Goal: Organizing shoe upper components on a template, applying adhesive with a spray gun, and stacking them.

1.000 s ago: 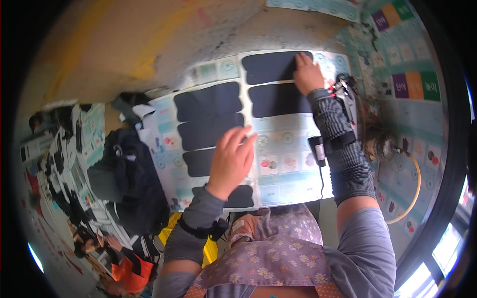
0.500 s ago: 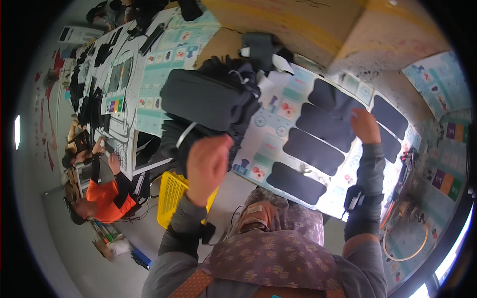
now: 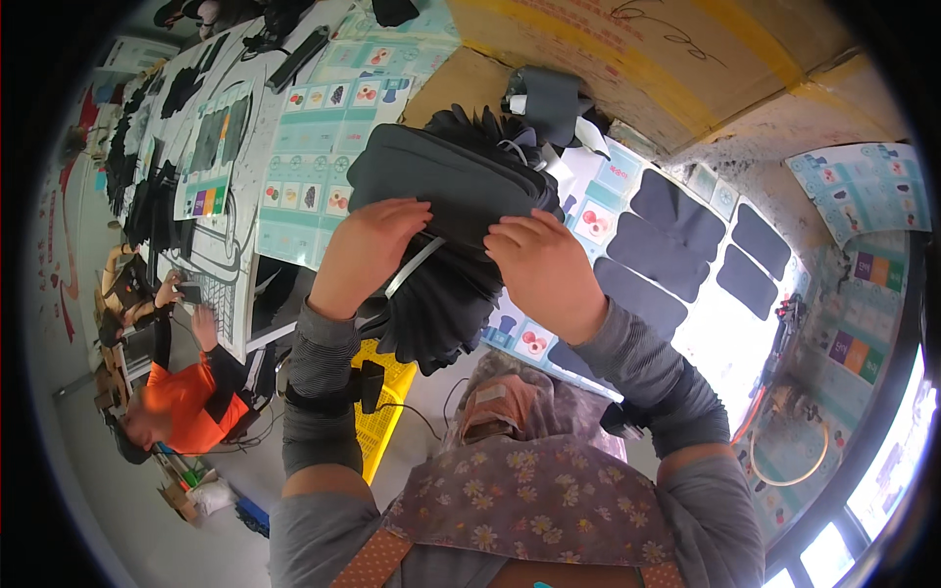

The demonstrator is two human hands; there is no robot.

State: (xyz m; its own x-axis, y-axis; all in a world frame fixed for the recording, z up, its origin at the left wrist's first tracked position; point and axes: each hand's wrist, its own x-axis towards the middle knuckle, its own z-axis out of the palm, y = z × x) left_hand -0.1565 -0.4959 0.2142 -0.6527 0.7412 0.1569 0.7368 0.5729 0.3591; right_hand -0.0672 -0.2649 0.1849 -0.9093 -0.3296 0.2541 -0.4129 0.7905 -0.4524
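A stack of dark grey rounded fabric panels (image 3: 446, 171) sits on a thick bundle of black fabric pieces (image 3: 441, 304), a pale strap (image 3: 414, 267) crossing the bundle's front. My left hand (image 3: 371, 250) is at the near left edge of the top panel, fingers bent over it. At the near right edge my right hand (image 3: 549, 269) pinches the same panel, fingertips together. The thumbs are mostly hidden. To the right, several similar dark panels (image 3: 659, 257) lie in rows on a table covered with printed sheets (image 3: 720, 343); my right forearm hides part of them.
Large cardboard boxes (image 3: 627, 59) stand behind the table. A dark fabric roll (image 3: 549, 103) lies beyond the stack. Below the bundle is a yellow plastic basket (image 3: 384, 416). At far left, a person in an orange top (image 3: 201, 402) sits at another table. A looped hose (image 3: 818, 461) hangs at right.
My right hand has moved left from the laid-out panels to the stack. My left hand has moved up onto the top panel's near edge. The view has shifted slightly.
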